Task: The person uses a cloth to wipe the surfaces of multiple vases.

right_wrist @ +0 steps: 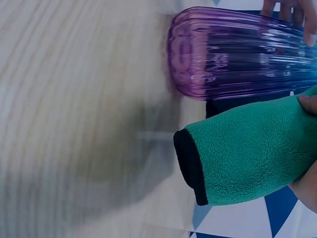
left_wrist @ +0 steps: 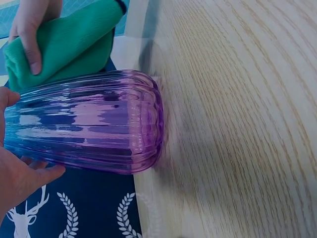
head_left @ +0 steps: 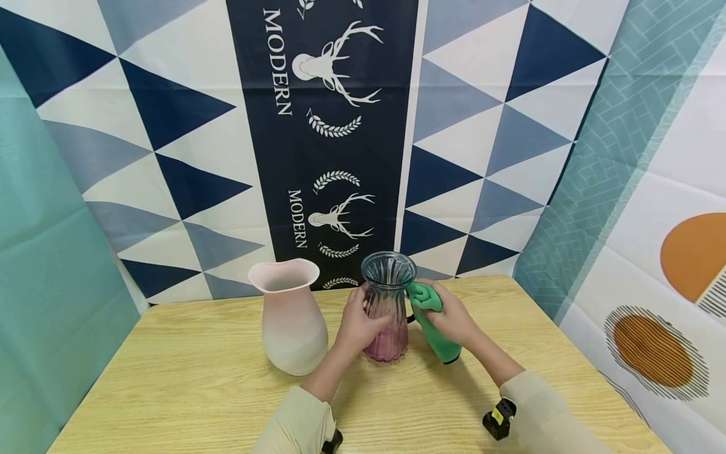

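Note:
A ribbed glass vase, blue-grey at the top and pink-purple below, stands upright on the wooden table. My left hand grips it around its upper body, thumb in front and fingers behind. On its right, my right hand holds a folded green cloth with a black edge. The cloth's upper part is at the vase's neck, and its lower end hangs down beside the vase. In the left wrist view, the vase's purple base meets the tabletop. The right wrist view shows the fleecy cloth up close.
A pink-and-white vase with a wavy rim stands left of my left hand on the wooden table. Patterned cloth hangs behind the table's back edge. More hangings cover the left and right sides.

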Demonstrator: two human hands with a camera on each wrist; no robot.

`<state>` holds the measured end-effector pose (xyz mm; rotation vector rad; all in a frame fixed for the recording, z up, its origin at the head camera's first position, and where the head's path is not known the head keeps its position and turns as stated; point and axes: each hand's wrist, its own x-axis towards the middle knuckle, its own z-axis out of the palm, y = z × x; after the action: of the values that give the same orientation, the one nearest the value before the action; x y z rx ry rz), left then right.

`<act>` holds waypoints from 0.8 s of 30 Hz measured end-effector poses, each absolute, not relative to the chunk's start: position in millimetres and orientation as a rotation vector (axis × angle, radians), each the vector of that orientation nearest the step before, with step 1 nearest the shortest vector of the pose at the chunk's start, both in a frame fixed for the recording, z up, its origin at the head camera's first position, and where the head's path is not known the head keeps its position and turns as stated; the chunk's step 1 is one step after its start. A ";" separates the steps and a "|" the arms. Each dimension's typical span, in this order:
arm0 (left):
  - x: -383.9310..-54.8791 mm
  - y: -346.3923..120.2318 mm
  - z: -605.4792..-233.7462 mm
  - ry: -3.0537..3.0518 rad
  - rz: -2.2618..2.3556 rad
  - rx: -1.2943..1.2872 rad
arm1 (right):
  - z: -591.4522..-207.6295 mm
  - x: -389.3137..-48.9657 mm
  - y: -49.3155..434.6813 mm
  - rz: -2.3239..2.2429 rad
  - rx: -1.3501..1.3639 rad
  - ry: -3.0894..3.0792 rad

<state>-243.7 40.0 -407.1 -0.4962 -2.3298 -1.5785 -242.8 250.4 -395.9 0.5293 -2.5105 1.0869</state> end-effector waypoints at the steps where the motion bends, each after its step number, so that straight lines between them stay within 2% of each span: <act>1: -243.8 40.0 -407.0 -2.328 -1.576 -0.497 | -393.1 -242.8 249.8 1.094 0.520 -2.503; 11: -243.4 39.7 -406.4 -2.331 -1.582 -0.491 | -373.0 -242.9 245.3 1.260 0.416 -2.397; 24: -242.7 39.6 -407.1 -2.328 -1.567 -0.502 | -380.5 -237.9 240.7 1.172 0.472 -2.438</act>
<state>-242.7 39.6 -407.1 -0.5018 -2.3283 -1.5668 -237.9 240.7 -380.5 0.4723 -2.4376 1.1721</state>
